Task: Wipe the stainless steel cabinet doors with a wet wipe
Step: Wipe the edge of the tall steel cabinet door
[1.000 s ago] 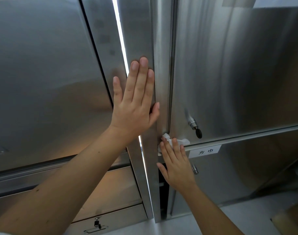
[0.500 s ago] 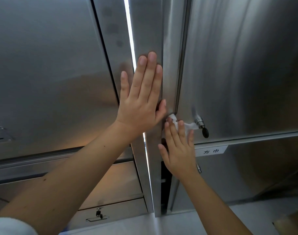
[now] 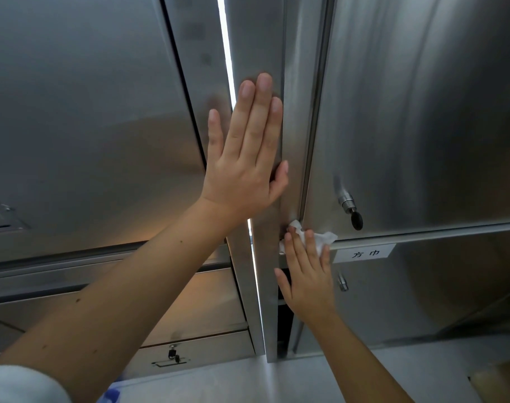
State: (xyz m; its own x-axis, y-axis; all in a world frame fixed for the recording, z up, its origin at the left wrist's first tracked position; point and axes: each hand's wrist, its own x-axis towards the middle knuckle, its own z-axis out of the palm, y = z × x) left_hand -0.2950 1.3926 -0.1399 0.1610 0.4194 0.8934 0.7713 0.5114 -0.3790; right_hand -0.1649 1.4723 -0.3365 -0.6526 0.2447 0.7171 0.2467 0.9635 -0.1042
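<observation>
Bracing the door (image 3: pixel 256 39) with a flat left hand (image 3: pixel 245 158), likely to steady it.
Right hand (image 3: pixel 309 274), fingers straight, presses the wipe (image 3: pixel 323 238) at the left hand's 5 o'clock.

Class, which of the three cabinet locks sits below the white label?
The small lock beside the right hand; the others sit above the label or on the left drawer.

A pale whitish sleeve (image 3: pixel 18 385) covers the left upper arm.
</observation>
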